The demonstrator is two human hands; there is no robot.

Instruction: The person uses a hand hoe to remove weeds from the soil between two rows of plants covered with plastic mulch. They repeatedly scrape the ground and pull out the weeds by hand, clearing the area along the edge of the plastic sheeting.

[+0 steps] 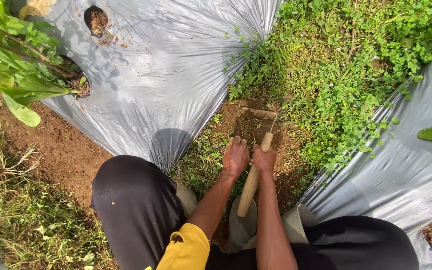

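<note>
Right hand [264,160] clenched round wooden hoe [252,175] handle, blade in bare soil [236,122]. Left hand [236,157] open, flat on ground beside it, between plastic sheets [176,75].

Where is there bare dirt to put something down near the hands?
Bare dirt lies just ahead of the left hand and right hand, around the hoe, between the grey sheet and the weeds. More lies left of the knee. The weeds are crowded.

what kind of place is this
Most likely a farm or garden plot with mulched beds: grey plastic sheeting with soil-filled planting holes, a weedy furrow, and the right hand working a wooden-handled hoe into bare soil.
</note>
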